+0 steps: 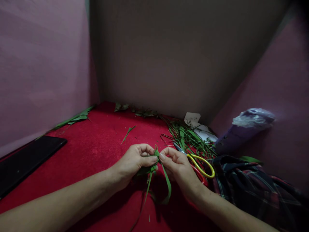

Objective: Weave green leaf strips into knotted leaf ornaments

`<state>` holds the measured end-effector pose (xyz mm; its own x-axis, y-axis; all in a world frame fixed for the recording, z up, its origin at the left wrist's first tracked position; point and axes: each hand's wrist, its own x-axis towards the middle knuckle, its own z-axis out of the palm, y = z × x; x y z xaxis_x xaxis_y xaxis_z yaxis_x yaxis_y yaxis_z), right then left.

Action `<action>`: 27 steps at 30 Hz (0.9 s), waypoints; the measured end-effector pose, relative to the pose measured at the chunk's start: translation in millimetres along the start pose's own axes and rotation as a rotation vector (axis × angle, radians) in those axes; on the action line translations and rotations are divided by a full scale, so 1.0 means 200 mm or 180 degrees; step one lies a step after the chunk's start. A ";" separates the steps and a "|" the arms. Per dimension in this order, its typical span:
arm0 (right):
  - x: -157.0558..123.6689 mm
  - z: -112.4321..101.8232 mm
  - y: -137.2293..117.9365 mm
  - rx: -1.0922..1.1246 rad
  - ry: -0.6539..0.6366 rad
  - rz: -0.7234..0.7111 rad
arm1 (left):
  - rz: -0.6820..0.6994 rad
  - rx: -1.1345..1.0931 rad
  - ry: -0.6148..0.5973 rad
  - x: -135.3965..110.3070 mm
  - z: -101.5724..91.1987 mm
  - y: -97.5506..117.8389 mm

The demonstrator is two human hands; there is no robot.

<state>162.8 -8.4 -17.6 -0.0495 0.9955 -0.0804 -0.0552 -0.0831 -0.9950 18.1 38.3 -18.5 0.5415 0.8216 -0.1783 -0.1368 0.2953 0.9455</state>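
Near the middle of the view, my left hand [136, 162] pinches a small folded bundle of green leaf strips [154, 168] between thumb and fingers. Thumb and fingertips of my right hand [177, 162] close on the upper right side of the same bundle. A long green strip [167, 185] loops down from it, and thinner stems hang below toward the red cloth [103, 141]. Scissors with yellow and red handles [201, 166] lie just beyond my right hand, blades pointing up and left.
Cut grass and leaves [188, 135] are heaped behind the scissors, beside white paper [204, 131]. A purple roll in clear plastic [231, 135] leans at the right, above plaid fabric [251, 187]. A dark flat panel [31, 161] lies left. Pink walls [43, 58] enclose the sides.
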 end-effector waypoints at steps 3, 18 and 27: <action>-0.01 0.00 -0.01 0.0032 -0.0022 0.0005 | 0.0034 -0.0071 0.0110 0.00 0.00 0.00; 0.02 -0.01 0.03 -0.0941 0.0121 -0.0590 | 0.0082 0.0300 0.0046 0.00 -0.01 0.00; 0.01 -0.01 0.03 -0.0965 0.0119 -0.0682 | 0.0219 0.0593 -0.0123 0.01 -0.01 -0.01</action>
<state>164.1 -6.7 -24.6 -0.0319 0.9903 0.1352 0.2376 0.1389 -0.9614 17.1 39.9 -20.5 0.5681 0.8164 -0.1042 -0.0208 0.1408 0.9898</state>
